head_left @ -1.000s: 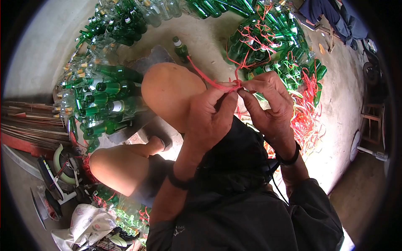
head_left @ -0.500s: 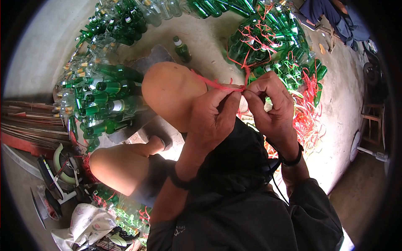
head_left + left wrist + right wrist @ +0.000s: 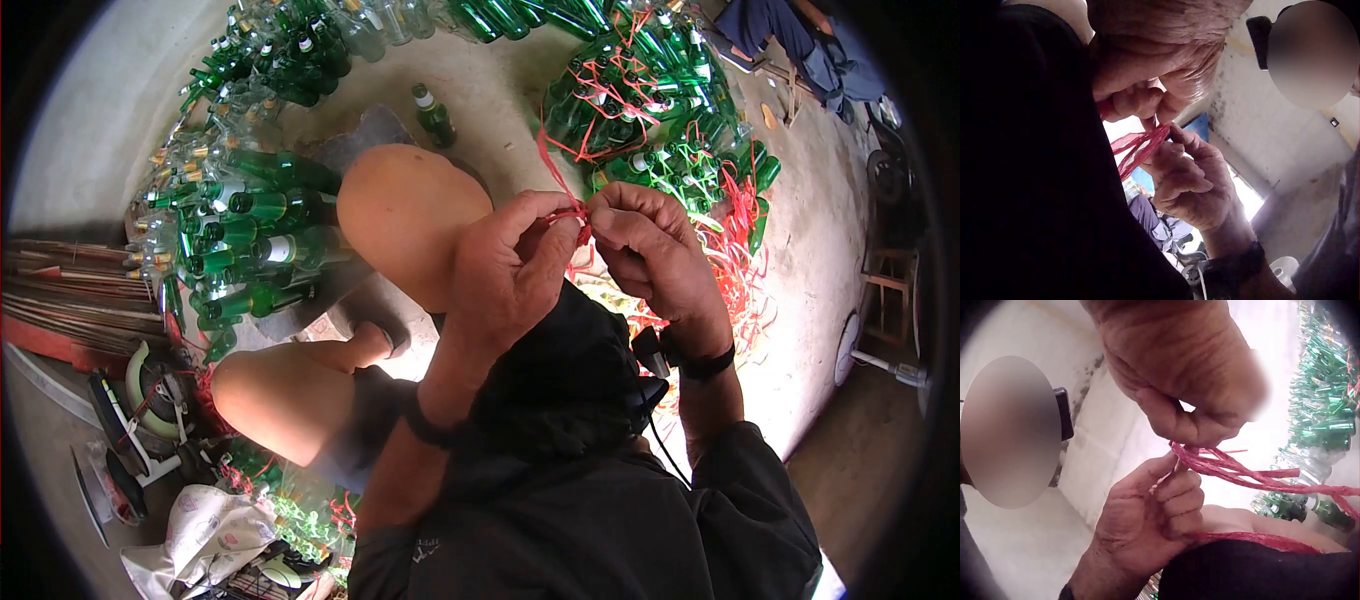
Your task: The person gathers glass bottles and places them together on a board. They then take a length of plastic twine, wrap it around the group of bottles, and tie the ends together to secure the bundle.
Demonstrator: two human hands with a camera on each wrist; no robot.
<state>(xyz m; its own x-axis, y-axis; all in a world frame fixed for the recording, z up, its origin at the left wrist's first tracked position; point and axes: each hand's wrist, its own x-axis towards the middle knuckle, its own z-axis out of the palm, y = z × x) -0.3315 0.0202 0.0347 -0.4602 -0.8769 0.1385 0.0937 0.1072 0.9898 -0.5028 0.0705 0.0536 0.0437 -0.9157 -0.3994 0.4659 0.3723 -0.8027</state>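
Red plastic twine [image 3: 554, 160] runs up from between the two hands, which meet above the lap. My left hand [image 3: 510, 265] pinches the gathered twine between thumb and index finger. Close against it, my right hand [image 3: 660, 250] has its fingers bent and pinches the twine at the same spot. In the right wrist view, several red strands [image 3: 1241, 478] trail to the right from the fingertips. From the left wrist, looped twine [image 3: 1144, 147] shows at the meeting fingertips. Beyond the knee, a single green bottle [image 3: 434, 115] stands on the floor.
Green bottles [image 3: 265, 225] crowd the left side. Bottles wrapped in red twine [image 3: 620, 85] stand at the upper right, above a tangled red heap [image 3: 735, 285]. Wooden strips [image 3: 75, 300] lie far left. Another person's dark-clothed legs [image 3: 775, 35] show at the top right.
The twine's strand over the knee has swung away and now rises from the hands. My right hand has shifted slightly down and right, its fingers more curled.
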